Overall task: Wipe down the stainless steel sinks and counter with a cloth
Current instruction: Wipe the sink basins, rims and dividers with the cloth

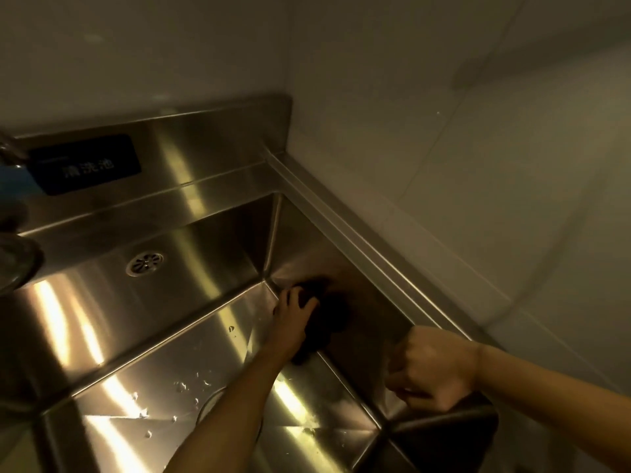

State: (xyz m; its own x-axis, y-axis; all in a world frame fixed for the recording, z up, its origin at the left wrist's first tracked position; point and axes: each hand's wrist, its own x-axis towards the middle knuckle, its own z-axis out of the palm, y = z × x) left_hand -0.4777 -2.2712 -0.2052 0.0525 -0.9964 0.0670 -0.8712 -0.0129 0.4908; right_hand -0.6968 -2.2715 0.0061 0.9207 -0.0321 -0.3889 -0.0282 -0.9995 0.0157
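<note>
A deep, square-cornered stainless steel sink (191,339) fills the lower left of the view. It is sunk into a brushed stainless steel table (153,208) that fits into the corner of a room with pale, smooth walls (444,97). The light is dim and yellowish and lies in bright streaks across the metal.

A steel backsplash (211,145) stands along the far side against the wall. On it, towards the left, is a black rectangular label with white Chinese characters (85,165). A small round slotted overflow grille (145,263) is set in the far wall of the basin. Water droplets (181,387) are scattered on the basin floor near a round drain (210,402), which the forearm partly hides. At the far left edge a blurred, dark, rounded shape (17,264) cannot be made out.

The person's left hand (293,317) reaches down into the basin. Its fingers (290,295) grasp a dark, bunched cloth (331,312) and hold it against the right-hand wall of the sink, just beside the far right corner, low down where wall meets floor.

The right hand (433,367) is at the near right of the sink, over the rim. Its fingers are curled under, but it cannot be told whether they clasp the rim or are simply clenched.
</note>
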